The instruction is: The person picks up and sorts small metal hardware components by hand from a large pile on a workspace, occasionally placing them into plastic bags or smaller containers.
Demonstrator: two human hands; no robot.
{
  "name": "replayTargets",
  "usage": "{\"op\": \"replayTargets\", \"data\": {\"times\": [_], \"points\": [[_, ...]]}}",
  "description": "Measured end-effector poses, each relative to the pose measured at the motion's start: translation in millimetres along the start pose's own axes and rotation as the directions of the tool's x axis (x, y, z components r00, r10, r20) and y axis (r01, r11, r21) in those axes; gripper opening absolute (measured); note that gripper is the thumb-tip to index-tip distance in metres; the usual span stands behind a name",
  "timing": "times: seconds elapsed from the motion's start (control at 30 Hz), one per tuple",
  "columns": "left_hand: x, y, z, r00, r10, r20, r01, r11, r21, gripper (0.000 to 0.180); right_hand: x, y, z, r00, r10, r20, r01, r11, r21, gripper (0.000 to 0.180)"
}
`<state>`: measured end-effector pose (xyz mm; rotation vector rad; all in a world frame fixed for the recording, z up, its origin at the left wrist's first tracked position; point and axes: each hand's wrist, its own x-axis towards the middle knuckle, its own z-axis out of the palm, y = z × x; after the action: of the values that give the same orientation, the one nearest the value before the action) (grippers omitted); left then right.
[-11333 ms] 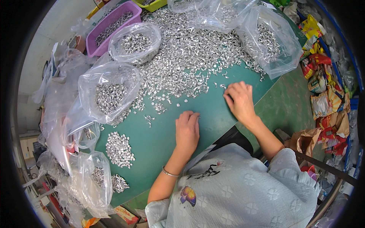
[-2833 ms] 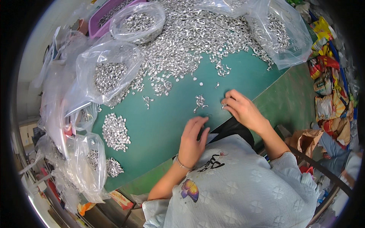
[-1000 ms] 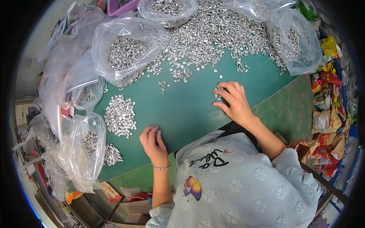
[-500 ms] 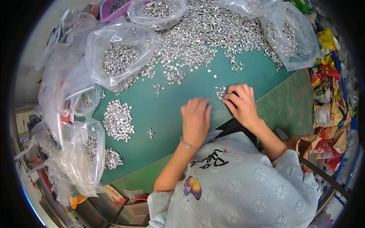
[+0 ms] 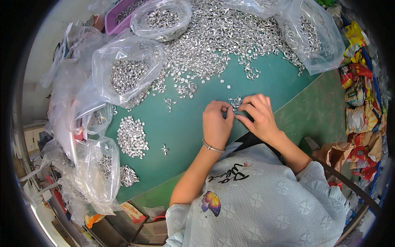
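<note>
Both hands meet over the near right part of the green table [image 5: 181, 136]. My left hand [image 5: 218, 122], with a bracelet at the wrist, has its fingers closed in a pinch; what they hold is hidden. My right hand [image 5: 259, 117] is curled with thumb and fingers together beside a little heap of curved silver metal pieces [image 5: 235, 102]. Whether a piece is between those fingertips is too small to make out. Farther left lie a pile of small silver metal pieces [image 5: 132, 137] and a few curved pieces [image 5: 165, 150].
A large spread of silver pieces [image 5: 230, 33] covers the table's far side. Clear plastic bags [image 5: 127, 78] of pieces stand left and far, another bag [image 5: 312, 41] far right. A purple bin [image 5: 111, 20] is at the far left. Colourful packets [image 5: 356, 99] line the right.
My left hand has moved right and its fingertips now meet those of my right hand. My right hand has shifted slightly nearer. The whole view has tilted a little.
</note>
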<state>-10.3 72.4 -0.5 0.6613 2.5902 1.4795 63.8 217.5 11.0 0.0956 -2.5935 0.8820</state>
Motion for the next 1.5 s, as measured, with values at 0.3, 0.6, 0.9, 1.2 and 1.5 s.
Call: {"op": "replayTargets", "data": {"times": [0.3,0.6,0.9,1.2,1.5], "points": [[-33,-15,-75,0.974,0.031,-0.226,0.046,0.943,0.329,0.014,5,-7,3,0.996,0.084,-0.015,-0.083,0.995,0.059,0.026],[-83,-56,-120,0.931,-0.023,-0.363,0.207,0.855,0.476,0.012,10,27,-1,0.998,-0.001,-0.067,-0.009,0.988,-0.153,0.017],[-85,-44,-118,0.970,-0.038,-0.242,0.161,0.843,0.514,0.026,30,61,-40,0.980,0.015,-0.200,-0.068,0.963,-0.262,0.029],[-97,-65,-121,0.934,-0.024,-0.357,0.207,0.850,0.483,0.015,18,37,-5,0.999,-0.050,0.017,0.052,0.991,-0.122,0.018],[-7,8,-45,0.985,0.166,0.044,-0.171,0.959,0.226,0.040,14,84,-47,0.964,0.077,-0.256,-0.167,0.922,-0.350,0.023]]}}
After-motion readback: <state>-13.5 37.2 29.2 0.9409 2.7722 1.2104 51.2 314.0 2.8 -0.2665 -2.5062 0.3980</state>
